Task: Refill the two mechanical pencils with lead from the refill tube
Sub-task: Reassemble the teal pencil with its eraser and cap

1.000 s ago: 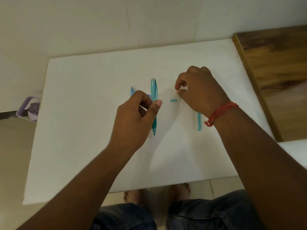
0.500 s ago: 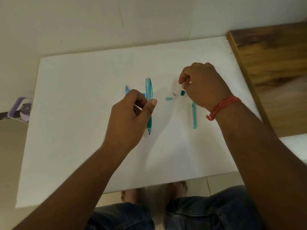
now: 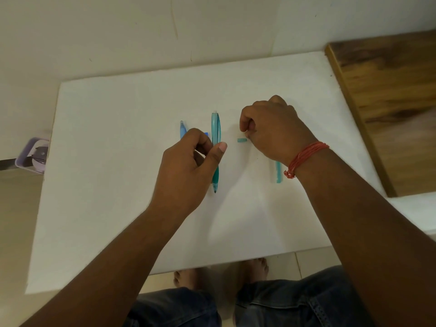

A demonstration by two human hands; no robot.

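A teal mechanical pencil [image 3: 215, 128] lies lengthwise on the white table [image 3: 106, 161], tip toward me. My left hand [image 3: 186, 168] grips its middle, thumb on the right side and fingers on the left. A blue pencil [image 3: 182, 128] lies just left of it, mostly hidden behind those fingers. My right hand [image 3: 273, 131] is curled, its fingertips pinched together on the table over a small pale piece I can barely see, right beside a short teal cap [image 3: 241, 139]. The teal refill tube [image 3: 278, 173] lies partly under my right wrist.
A wooden surface [image 3: 389, 90] borders the table on the right. A small lilac container [image 3: 33, 154] sits off the table's left edge. The wall is close behind the table. My knees and feet show below the near edge.
My right hand moved back left and lowered its fingertips beside the teal cap, covering the small dark teal piece it had set down. My left hand kept its hold on the teal pencil.
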